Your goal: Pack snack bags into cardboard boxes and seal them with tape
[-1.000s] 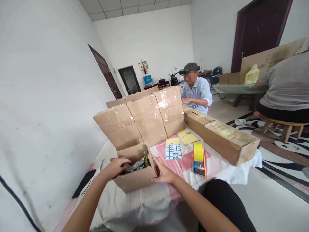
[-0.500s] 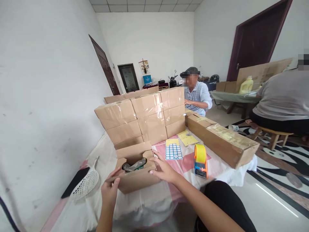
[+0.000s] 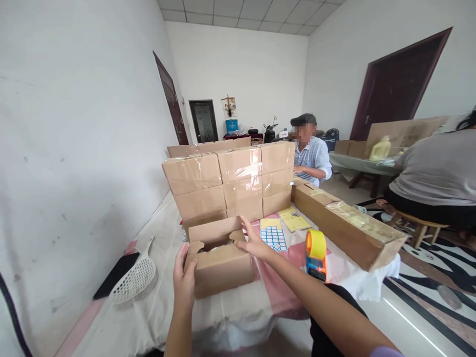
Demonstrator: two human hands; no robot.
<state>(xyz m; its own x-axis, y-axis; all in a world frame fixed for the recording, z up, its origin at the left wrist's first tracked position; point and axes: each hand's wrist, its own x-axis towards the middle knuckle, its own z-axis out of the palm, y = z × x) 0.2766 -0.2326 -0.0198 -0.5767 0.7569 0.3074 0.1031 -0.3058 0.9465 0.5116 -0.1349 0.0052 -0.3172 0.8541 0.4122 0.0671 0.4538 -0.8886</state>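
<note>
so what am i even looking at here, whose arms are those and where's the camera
The camera sits on a person's head, looking forward and down, so the two bare arms are their own. The left hand grips the left end of a small cardboard box; the right hand holds its right flap. The box rests on a cloth-covered table. Also there: stacked taped boxes, a sticker sheet, a tape dispenser and a white plastic scoop. Two other people sit farther back.
</note>
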